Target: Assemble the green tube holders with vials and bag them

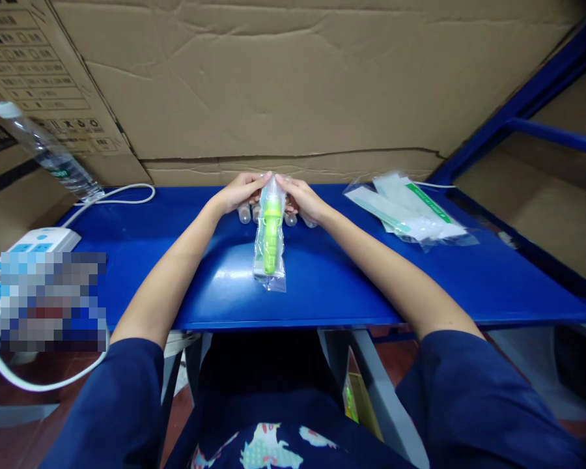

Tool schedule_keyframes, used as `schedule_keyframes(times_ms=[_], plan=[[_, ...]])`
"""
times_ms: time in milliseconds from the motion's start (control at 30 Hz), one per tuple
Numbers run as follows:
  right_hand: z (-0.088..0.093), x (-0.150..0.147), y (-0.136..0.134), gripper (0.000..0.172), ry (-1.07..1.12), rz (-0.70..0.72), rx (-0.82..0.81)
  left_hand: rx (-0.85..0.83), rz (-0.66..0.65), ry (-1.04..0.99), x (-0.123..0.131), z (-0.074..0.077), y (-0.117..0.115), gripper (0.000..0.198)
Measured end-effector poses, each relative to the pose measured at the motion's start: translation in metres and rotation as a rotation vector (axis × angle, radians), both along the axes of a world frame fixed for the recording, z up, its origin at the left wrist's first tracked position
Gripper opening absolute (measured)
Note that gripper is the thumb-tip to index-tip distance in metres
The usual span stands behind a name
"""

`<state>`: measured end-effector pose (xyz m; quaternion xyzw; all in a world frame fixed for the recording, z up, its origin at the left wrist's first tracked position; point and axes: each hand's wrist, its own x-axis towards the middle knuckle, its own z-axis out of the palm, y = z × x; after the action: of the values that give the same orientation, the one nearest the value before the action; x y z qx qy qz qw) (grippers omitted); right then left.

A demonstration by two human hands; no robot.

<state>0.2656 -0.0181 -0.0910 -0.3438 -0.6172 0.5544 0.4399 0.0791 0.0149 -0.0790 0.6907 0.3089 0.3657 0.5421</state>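
A clear plastic bag (278,277) holds a bright green tool-like item (271,238) with a transparent cap at its far end; its exact kind I cannot make out. My left hand (241,193) grips the bag's far left corner, thumb pressed on top. On the far right corner, my right hand (303,197) pinches the same bag with its thumb. Behind and beside the bag, several clear round-ended tubes (290,218) lie on the blue table, partly hidden by my hands.
Flat clear packets with green-and-white labels (410,208) lie on the table's right side. At left stand a leaning plastic water bottle (53,156) and a white power strip (43,244) with a looping cable. A cardboard wall (293,85) rises behind the blue table (351,286).
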Motion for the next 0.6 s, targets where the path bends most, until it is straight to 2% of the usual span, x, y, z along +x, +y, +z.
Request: schedule_keyframes(times_ms=[200,600], plan=[[0.0002,0.0011,0.0028,0.066,0.006,0.017,-0.036,-0.056,-0.024,-0.041,-0.0014,-0.0006,0.0008,0.06],[-0.0009,-0.0005,0.001,0.044,0.007,0.01,-0.029,-0.013,-0.065,-0.046,-0.0059,-0.002,0.0032,0.063]])
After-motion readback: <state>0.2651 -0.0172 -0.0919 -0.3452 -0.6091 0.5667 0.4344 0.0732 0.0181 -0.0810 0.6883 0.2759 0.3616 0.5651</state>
